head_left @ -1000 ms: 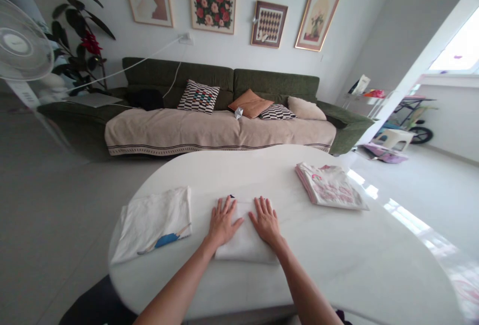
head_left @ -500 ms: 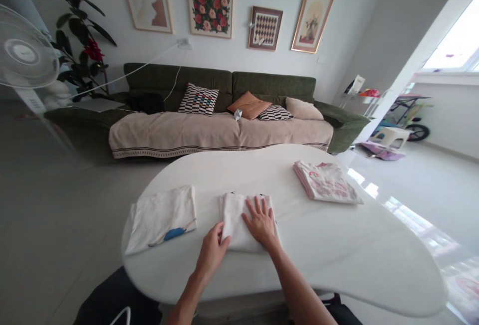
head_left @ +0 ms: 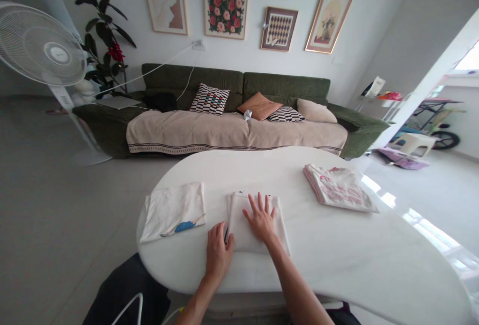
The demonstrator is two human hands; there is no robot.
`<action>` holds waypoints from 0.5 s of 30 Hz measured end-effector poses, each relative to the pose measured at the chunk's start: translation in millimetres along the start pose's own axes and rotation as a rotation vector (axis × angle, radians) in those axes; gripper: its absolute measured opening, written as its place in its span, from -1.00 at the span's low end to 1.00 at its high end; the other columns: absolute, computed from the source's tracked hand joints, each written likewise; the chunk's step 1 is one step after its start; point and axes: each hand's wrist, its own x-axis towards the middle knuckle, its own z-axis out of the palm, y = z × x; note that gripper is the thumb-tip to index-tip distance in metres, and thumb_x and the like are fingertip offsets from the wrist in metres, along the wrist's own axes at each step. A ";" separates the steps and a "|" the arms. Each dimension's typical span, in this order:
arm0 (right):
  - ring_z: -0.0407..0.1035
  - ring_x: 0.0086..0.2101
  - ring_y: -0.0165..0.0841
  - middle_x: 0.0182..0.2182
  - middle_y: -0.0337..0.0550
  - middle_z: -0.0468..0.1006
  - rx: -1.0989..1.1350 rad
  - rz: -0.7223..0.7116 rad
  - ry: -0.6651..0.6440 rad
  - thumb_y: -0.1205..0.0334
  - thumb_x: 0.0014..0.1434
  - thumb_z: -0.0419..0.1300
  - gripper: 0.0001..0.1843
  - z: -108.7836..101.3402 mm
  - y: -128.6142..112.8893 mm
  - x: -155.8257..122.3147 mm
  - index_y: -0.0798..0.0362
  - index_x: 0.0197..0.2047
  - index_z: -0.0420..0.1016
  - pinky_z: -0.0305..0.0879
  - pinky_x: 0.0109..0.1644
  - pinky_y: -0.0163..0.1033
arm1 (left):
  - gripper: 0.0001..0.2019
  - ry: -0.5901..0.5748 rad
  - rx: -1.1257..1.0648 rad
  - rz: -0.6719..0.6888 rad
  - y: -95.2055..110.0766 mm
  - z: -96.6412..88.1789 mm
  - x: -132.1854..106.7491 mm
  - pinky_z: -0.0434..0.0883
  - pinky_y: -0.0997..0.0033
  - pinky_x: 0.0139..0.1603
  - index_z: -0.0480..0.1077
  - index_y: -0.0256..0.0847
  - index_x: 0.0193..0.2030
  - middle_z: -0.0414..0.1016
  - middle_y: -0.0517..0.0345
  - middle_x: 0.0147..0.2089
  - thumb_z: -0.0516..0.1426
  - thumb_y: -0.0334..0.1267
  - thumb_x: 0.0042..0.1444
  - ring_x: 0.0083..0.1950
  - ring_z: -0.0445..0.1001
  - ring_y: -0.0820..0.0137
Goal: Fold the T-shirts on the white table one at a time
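A folded white garment lies on the white table straight ahead of me, a little black showing at its edges. Spread flat on its top is my right hand, fingers apart. My left hand rests at the garment's left edge, fingers stretched out on the tabletop and thumb beside the cloth; nothing is gripped in it. To the left, a folded white garment with a blue print lies near the table's rim. Folded white-and-pink clothes are stacked on the right side.
Beyond the table stands a green sofa with a beige cover and several cushions. A white standing fan is at the left. Dark fabric shows below the table's left front edge. A white stool stands far right.
My left hand has let go of the garment's left edge and its fingers have straightened onto the table. My right hand stays spread on the cloth. The view has turned slightly left.
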 end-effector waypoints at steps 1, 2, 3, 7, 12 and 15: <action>-0.54 0.22 -0.08 0.29 -0.17 -0.29 0.002 -0.019 0.006 -0.19 0.16 -0.24 -0.36 1.5 -3.8 0.0 -0.19 0.27 -0.22 -0.36 0.13 0.27 | -0.68 -0.009 0.007 0.001 0.0 0.6 0.4 0.28 0.18 0.01 0.24 -0.26 0.00 0.35 -0.06 -0.08 -0.04 -0.26 0.10 -0.03 0.30 0.23; -0.54 0.22 -0.08 0.28 -0.17 -0.25 0.004 -0.037 -0.002 -0.18 0.17 -0.25 -0.37 2.6 -6.7 0.3 -0.19 0.27 -0.21 -0.36 0.12 0.28 | -0.69 -0.020 0.011 0.005 0.1 1.1 0.9 0.28 0.19 0.01 0.24 -0.25 -0.01 0.35 -0.05 -0.08 -0.04 -0.26 0.10 -0.04 0.31 0.24; -0.54 0.22 -0.07 0.28 -0.16 -0.22 0.006 -0.048 -0.020 -0.17 0.17 -0.25 -0.37 3.2 -8.8 1.0 -0.19 0.27 -0.21 -0.37 0.12 0.29 | -0.69 -0.027 0.013 0.009 0.3 1.3 1.2 0.28 0.20 0.01 0.25 -0.25 -0.01 0.36 -0.04 -0.08 -0.04 -0.26 0.10 -0.05 0.31 0.25; -0.51 0.22 -0.05 0.28 -0.13 -0.23 0.042 -0.048 -0.119 -0.15 0.16 -0.19 -0.35 -1.4 -13.5 2.1 -0.15 0.27 -0.20 -0.36 0.12 0.29 | -0.66 -0.058 0.006 -0.017 -0.7 1.3 1.6 0.30 0.20 -0.03 0.24 -0.27 0.01 0.39 -0.04 -0.13 -0.02 -0.27 0.08 -0.10 0.34 0.25; -0.27 0.21 -0.03 0.23 0.11 -0.06 0.112 0.027 -0.119 -0.07 0.16 -0.12 -0.35 -14.9 -36.6 -16.7 0.10 0.23 0.01 -0.11 0.11 0.18 | -0.59 -0.184 -0.153 -0.267 2.2 -5.9 12.6 0.29 0.22 -0.06 0.25 -0.26 0.00 0.43 0.06 -0.28 0.07 -0.36 -0.06 -0.16 0.39 0.26; -0.05 0.14 0.07 0.11 0.36 0.15 0.170 0.021 -0.123 -0.18 0.09 -0.08 -0.24 -21.2 -56.7 -32.4 0.30 0.14 0.13 0.12 -0.02 0.12 | -0.51 -0.335 -0.471 -0.539 15.4 -11.1 17.3 0.31 0.26 -0.14 0.30 -0.28 -0.04 0.45 0.10 -0.39 0.14 -0.44 -0.23 -0.23 0.43 0.25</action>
